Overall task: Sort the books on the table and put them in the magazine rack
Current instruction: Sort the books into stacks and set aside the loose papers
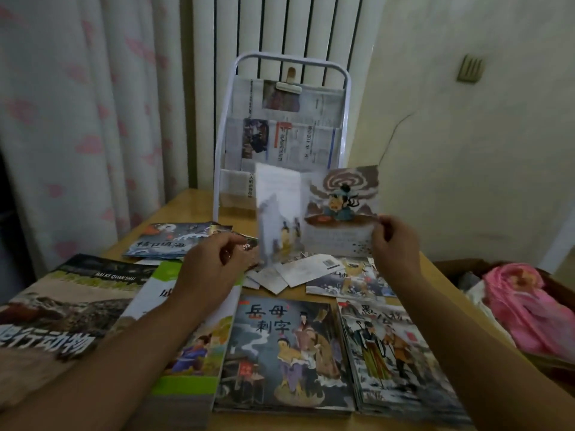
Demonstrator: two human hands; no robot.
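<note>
The rack (281, 132) stands at the back of the worktop (177, 206). Before it an open book (317, 213) is held up, the left hand (214, 265) left of it, the right hand (395, 244) gripping its right edge. Nearer than the rack, books (283, 353) lie flat in a row. Right of the rack, off the worktop, sits a box (448, 265).
</note>
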